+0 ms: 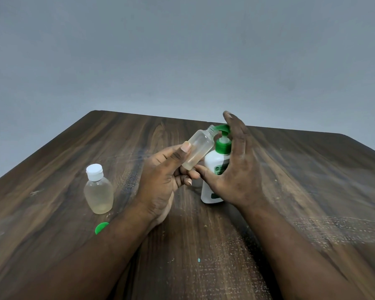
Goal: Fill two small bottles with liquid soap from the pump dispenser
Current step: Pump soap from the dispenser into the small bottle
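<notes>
Hands meet at the middle of a dark wooden table (312, 191). The left hand (160, 180) grips a small clear bottle (198, 148) between thumb and curled fingers. The bottle is uncapped and tilted, its open mouth raised just beside the green nozzle of a white pump dispenser (212, 165). The dispenser stands upright on the table, directly against the palm of the right hand (238, 169). That hand is spread open, its fingers straight and reaching up over the green pump head, its thumb stretched toward the base of the tilted bottle. Well to the left of the left hand stands a second small bottle (99, 189), closed with a white cap, pale liquid in its bottom. A loose green cap (101, 228) lies flat beside the left forearm.
</notes>
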`<state>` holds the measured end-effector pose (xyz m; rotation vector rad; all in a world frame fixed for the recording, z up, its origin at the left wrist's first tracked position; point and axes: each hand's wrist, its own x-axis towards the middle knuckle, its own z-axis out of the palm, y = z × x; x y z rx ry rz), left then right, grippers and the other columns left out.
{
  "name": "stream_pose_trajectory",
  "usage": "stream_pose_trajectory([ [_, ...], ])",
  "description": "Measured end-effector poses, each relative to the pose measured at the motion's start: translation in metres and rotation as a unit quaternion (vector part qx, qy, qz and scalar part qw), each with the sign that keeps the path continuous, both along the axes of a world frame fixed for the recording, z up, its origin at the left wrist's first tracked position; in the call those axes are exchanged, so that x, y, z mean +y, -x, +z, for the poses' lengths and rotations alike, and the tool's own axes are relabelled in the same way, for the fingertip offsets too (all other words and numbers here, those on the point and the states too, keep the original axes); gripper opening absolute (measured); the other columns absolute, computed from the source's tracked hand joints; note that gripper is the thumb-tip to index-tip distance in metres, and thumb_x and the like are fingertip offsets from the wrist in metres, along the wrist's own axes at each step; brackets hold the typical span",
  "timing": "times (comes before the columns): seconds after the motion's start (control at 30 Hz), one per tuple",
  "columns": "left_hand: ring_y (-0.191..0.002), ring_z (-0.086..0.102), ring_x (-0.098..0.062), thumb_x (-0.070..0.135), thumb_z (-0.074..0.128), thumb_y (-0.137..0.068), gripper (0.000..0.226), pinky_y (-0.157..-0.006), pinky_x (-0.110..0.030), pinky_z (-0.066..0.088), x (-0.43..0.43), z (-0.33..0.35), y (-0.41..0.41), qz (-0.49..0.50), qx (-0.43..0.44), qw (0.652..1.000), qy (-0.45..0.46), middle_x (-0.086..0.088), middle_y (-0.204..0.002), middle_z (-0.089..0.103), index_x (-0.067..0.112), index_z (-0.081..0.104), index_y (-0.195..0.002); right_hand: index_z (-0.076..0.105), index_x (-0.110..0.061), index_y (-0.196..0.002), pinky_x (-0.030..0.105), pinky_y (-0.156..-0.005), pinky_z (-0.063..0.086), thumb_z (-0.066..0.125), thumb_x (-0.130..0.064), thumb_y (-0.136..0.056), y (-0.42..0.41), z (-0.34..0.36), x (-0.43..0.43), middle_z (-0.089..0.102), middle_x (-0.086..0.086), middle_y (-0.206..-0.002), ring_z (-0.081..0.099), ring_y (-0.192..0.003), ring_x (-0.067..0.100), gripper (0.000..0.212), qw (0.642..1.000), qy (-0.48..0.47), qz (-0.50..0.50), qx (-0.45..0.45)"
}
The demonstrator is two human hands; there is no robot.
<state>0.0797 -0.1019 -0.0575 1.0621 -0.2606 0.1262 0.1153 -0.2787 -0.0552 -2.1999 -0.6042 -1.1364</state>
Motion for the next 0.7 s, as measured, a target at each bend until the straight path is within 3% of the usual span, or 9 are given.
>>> stream_pose_trajectory([
  [0.1, -0.066, 0.06, -0.02, 0.04, 0.067, -0.09, 0.052, -0.054, -0.022, 0.049, -0.0002, 0.0003, -0.0002, 0.0, -0.004, 1.0, -0.007, -0.039, -0.096, 0.065, -0.004, 0.071, -0.117, 0.036, -0.007, -0.158, 0.029, -0.111, 0.046, 0.086, -0.056, -0.072, -0.0014, -0.0013, 0.001, 0.043, 0.007, -0.159, 0.049, -0.141, 0.021, 0.111, 1.0, -0.007, -0.005, 0.009],
  [0.3, -0.063, 0.061, -0.017, 0.041, 0.069, -0.089, 0.046, -0.052, -0.022, 0.047, -0.002, -0.0002, -0.0004, 0.0, 0.0, 1.0, -0.01, -0.021, -0.085, 0.068, 0.003, 0.076, -0.113, 0.042, -0.012, -0.15, 0.026, -0.092, 0.052, 0.085, -0.042, -0.073, -0.0032, -0.002, 0.005, 0.055, 0.001, -0.142, 0.06, -0.121, 0.016, 0.093, 0.999, -0.045, -0.023, 0.012],
  [0.47, -0.065, 0.061, -0.017, 0.044, 0.073, -0.089, 0.048, -0.054, -0.021, 0.047, -0.0014, -0.0006, -0.0004, -0.006, -0.009, 1.0, -0.018, -0.04, -0.109, 0.066, 0.003, 0.075, -0.116, 0.049, -0.014, -0.143, 0.011, -0.089, 0.043, 0.092, -0.034, -0.069, -0.0041, -0.0058, 0.005, 0.06, -0.007, -0.13, 0.057, -0.11, 0.002, 0.088, 0.996, -0.09, -0.024, 0.005],
  [0.6, -0.062, 0.061, -0.016, 0.04, 0.073, -0.09, 0.045, -0.052, -0.021, 0.047, -0.0036, -0.0002, 0.0009, -0.008, -0.004, 1.0, -0.019, -0.046, -0.109, 0.059, 0.001, 0.075, -0.114, 0.051, -0.016, -0.138, 0.016, -0.085, 0.048, 0.088, -0.032, -0.066, -0.0041, -0.0066, 0.0051, 0.058, -0.016, -0.123, 0.059, -0.105, -0.002, 0.083, 0.994, -0.112, -0.009, 0.01],
  [0.7, -0.062, 0.062, -0.016, 0.044, 0.074, -0.085, 0.049, -0.052, -0.021, 0.048, -0.0041, -0.0011, 0.0005, -0.009, -0.004, 1.0, -0.017, -0.043, -0.102, 0.062, 0.003, 0.077, -0.112, 0.051, -0.017, -0.136, 0.022, -0.084, 0.051, 0.09, -0.031, -0.065, -0.0032, -0.0063, 0.004, 0.062, -0.01, -0.122, 0.062, -0.103, 0.006, 0.082, 0.993, -0.113, -0.013, 0.008],
])
